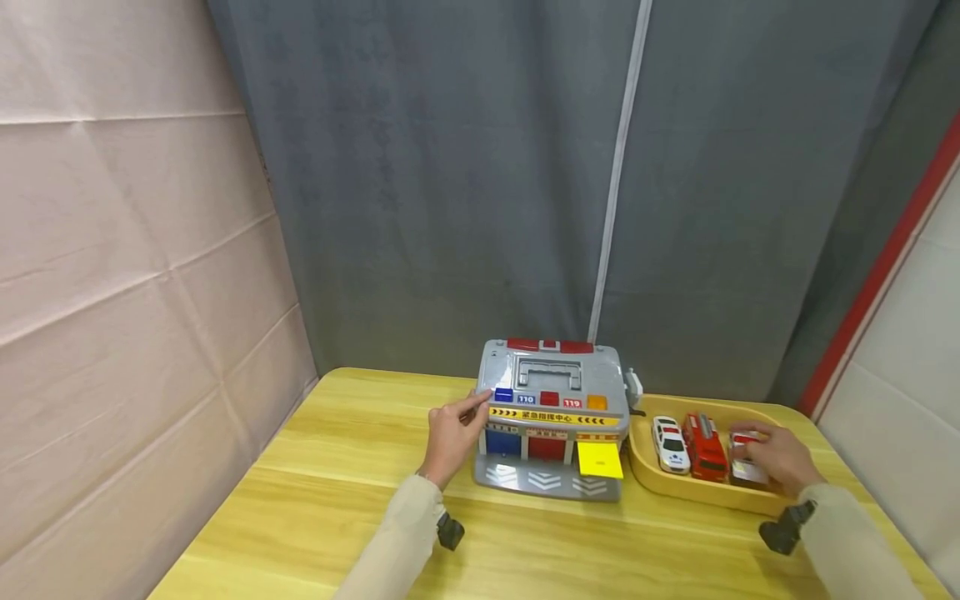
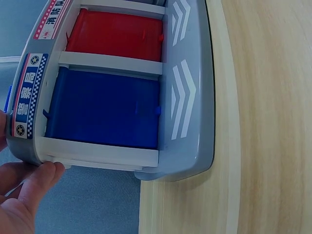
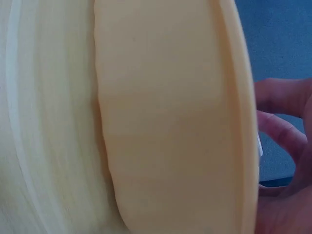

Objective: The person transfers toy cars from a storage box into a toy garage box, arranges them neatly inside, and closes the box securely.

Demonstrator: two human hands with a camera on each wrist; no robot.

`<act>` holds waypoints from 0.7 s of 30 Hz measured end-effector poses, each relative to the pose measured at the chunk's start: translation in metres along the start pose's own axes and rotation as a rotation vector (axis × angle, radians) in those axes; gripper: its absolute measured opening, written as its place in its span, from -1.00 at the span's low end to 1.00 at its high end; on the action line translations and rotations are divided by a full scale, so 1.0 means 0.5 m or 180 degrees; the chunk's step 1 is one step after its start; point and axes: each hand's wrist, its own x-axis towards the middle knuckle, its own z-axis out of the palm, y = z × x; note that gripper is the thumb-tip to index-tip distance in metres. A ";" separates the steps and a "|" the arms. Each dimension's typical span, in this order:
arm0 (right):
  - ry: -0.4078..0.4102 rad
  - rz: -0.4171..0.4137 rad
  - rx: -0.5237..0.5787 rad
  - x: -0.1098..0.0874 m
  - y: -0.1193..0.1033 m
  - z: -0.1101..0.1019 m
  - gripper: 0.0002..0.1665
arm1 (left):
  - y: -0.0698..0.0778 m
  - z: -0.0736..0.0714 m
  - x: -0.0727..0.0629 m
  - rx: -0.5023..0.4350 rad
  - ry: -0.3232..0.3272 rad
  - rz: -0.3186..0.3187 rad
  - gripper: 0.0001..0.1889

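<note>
A grey toy rescue station (image 1: 546, 417) stands on the table, with a carry handle and coloured lights on its roof. My left hand (image 1: 453, 433) holds its left corner, one finger at the roof edge and the thumb (image 2: 44, 178) low against the side wall. The blue door (image 2: 105, 107) and red door (image 2: 117, 36) are down, while the yellow door (image 1: 599, 459) is tilted outward. Over the yellow tray, my right hand (image 1: 783, 458) grips a white toy vehicle (image 1: 748, 473) with red markings, partly covered by the fingers. The tray wall mostly hides it in the right wrist view.
The yellow tray (image 1: 720, 495) sits to the right of the station. A white toy police car (image 1: 671, 446) and a red toy fire engine (image 1: 705, 450) lie in it. Behind the wooden table (image 1: 315, 483) hangs a grey curtain (image 1: 450, 208).
</note>
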 end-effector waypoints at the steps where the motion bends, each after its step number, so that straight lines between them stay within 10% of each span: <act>1: -0.0024 0.0011 0.0045 0.000 0.001 0.000 -0.27 | 0.000 0.000 -0.001 0.0001 0.0008 0.0007 -0.75; 14: -0.0298 0.0274 0.1083 0.000 0.011 0.004 -0.18 | -0.008 0.001 -0.005 -0.0081 0.0035 -0.0021 -0.74; 21: 0.0258 0.0019 0.0574 -0.017 0.009 -0.006 -0.23 | -0.008 0.004 -0.003 -0.0083 0.0020 -0.0045 -0.74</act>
